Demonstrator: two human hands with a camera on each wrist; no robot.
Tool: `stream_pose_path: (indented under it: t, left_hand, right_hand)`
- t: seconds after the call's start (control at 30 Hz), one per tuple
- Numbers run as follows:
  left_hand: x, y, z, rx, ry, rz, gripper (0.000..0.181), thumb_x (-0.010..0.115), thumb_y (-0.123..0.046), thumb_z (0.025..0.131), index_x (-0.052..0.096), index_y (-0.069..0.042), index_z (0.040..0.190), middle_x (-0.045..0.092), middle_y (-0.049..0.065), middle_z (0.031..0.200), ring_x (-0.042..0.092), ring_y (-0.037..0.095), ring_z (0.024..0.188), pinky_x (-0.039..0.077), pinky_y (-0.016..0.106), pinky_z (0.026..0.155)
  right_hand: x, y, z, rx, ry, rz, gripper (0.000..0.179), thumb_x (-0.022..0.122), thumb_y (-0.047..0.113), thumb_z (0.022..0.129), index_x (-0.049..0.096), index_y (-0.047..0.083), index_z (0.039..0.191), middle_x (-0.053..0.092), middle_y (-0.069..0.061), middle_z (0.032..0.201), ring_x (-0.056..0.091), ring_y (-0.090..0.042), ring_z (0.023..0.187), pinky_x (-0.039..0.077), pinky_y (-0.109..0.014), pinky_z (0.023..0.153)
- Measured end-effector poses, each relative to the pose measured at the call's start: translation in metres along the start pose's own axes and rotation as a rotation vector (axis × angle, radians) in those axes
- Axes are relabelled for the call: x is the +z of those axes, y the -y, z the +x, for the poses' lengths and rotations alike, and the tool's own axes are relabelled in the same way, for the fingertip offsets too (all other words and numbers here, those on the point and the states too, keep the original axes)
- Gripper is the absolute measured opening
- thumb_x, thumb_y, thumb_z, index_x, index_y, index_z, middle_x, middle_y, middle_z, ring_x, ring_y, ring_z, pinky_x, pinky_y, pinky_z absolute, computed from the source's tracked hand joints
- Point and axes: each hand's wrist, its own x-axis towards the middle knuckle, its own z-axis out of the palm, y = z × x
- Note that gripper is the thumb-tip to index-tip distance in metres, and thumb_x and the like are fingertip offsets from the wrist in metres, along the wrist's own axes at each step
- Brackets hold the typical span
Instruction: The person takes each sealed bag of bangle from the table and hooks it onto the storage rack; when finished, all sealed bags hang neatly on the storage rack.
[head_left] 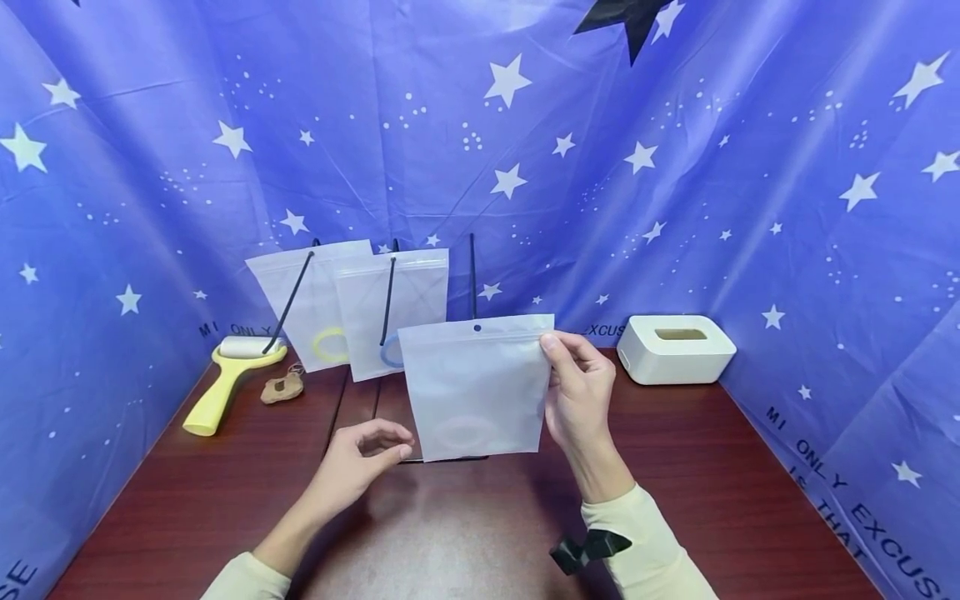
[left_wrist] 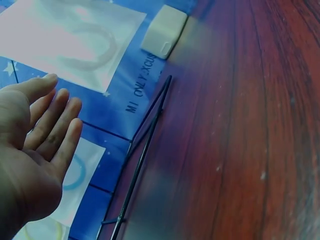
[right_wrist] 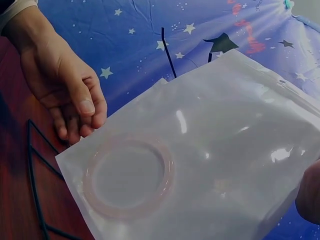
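My right hand [head_left: 581, 383] pinches the upper right corner of a white zip bag [head_left: 480, 383], holding it upright above the table. The bag has a small hang hole near its top edge. Through its clear side in the right wrist view shows a pale pink ring [right_wrist: 168, 180]. My left hand [head_left: 360, 458] is beside the bag's lower left corner, fingers loosely bent and nothing in them. Behind the bag rises a bare hook [head_left: 473, 275] of a black wire rack [left_wrist: 142, 155]. Two similar bags hang from the other hooks, one with a yellow ring [head_left: 317, 346], one with a blue ring [head_left: 388, 354].
A yellow lint roller [head_left: 213, 400] leans at the left, beside a small brown item [head_left: 282, 387] with a cord. At the back right stands a white tissue box [head_left: 678, 367]. Blue star-printed cloth [head_left: 420, 125] surrounds the dark red-brown table [head_left: 697, 492].
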Motion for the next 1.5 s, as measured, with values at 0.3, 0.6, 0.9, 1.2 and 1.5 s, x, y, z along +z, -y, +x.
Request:
stream_pose_path:
  t: [0.3, 0.6, 0.9, 1.2, 1.5]
  left_hand:
    - [0.01, 0.001, 0.006, -0.039, -0.021, 0.036, 0.01, 0.08, -0.024, 0.091, 0.077, -0.019, 0.1, 0.079, 0.0, 0.094, 0.073, 0.008, 0.086, 0.059, 0.024, 0.081]
    - [0.015, 0.0, 0.013, -0.058, -0.064, 0.033, 0.012, 0.081, -0.021, 0.09, 0.077, -0.013, 0.097, 0.078, 0.003, 0.09, 0.071, 0.006, 0.08, 0.058, 0.022, 0.075]
    - [0.015, 0.0, 0.015, -0.033, -0.063, 0.095, 0.006, 0.082, -0.023, 0.089, 0.078, -0.022, 0.093, 0.076, -0.003, 0.091, 0.069, 0.005, 0.082, 0.057, 0.023, 0.076]
    - [0.015, 0.003, 0.023, -0.095, -0.059, 0.097, 0.011, 0.08, -0.026, 0.091, 0.077, -0.016, 0.094, 0.078, 0.002, 0.09, 0.069, 0.006, 0.082, 0.056, 0.022, 0.077]
    - [0.012, 0.005, 0.036, -0.141, -0.099, 0.105, 0.01, 0.08, -0.025, 0.091, 0.078, -0.016, 0.096, 0.079, 0.002, 0.091, 0.069, 0.008, 0.085, 0.053, 0.022, 0.077]
  right_hand:
    - [0.0, -0.004, 0.002, -0.01, -0.011, -0.009, 0.029, 0.062, -0.015, 0.091, 0.08, 0.007, 0.085, 0.074, -0.001, 0.076, 0.067, -0.007, 0.068, 0.057, -0.017, 0.064]
    - [0.003, -0.004, 0.002, -0.003, -0.026, -0.019, 0.03, 0.062, -0.015, 0.091, 0.08, 0.008, 0.085, 0.074, 0.0, 0.077, 0.068, -0.007, 0.07, 0.058, -0.018, 0.067]
    - [0.004, -0.007, 0.003, -0.009, -0.034, -0.031, 0.03, 0.062, -0.015, 0.09, 0.08, 0.008, 0.085, 0.074, 0.001, 0.076, 0.066, -0.006, 0.069, 0.056, -0.016, 0.066]
    - [0.001, -0.015, 0.01, 0.001, -0.083, -0.081, 0.028, 0.065, -0.012, 0.09, 0.08, 0.01, 0.084, 0.073, 0.002, 0.075, 0.064, -0.005, 0.069, 0.056, -0.016, 0.067]
    - [0.0, -0.025, 0.024, -0.009, -0.089, -0.132, 0.025, 0.069, -0.01, 0.09, 0.08, 0.013, 0.085, 0.074, 0.001, 0.079, 0.067, -0.006, 0.074, 0.058, -0.018, 0.073]
